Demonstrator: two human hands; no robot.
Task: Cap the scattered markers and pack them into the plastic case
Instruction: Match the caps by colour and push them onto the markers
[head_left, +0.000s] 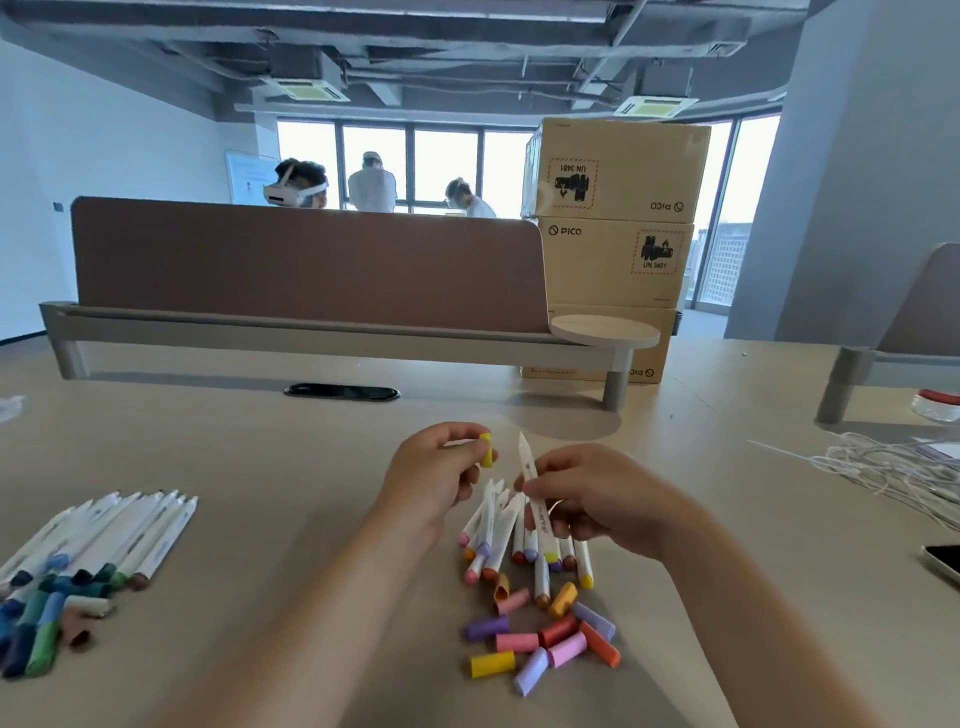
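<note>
Left hand (431, 470) pinches one yellow cap (485, 450); right hand (597, 499) grips one marker (528, 463).

Top box (623, 166), far beyond my right hand (597, 499): "PICO" with a ring-and-slash logo at its lower right, upside down; a red-dashed battery label, "UN 3481", at its left, also upside down.
Middle box (597, 270), under the top one: "PICO" upright at its upper left; "UN 3481" label upright at its right.
Bottom box (647, 358): "PICO" upside down along its lower edge, partly hidden.
Marker (535, 499) pinched in my right hand: dark lettering along the barrel, too blurred to read.
</note>
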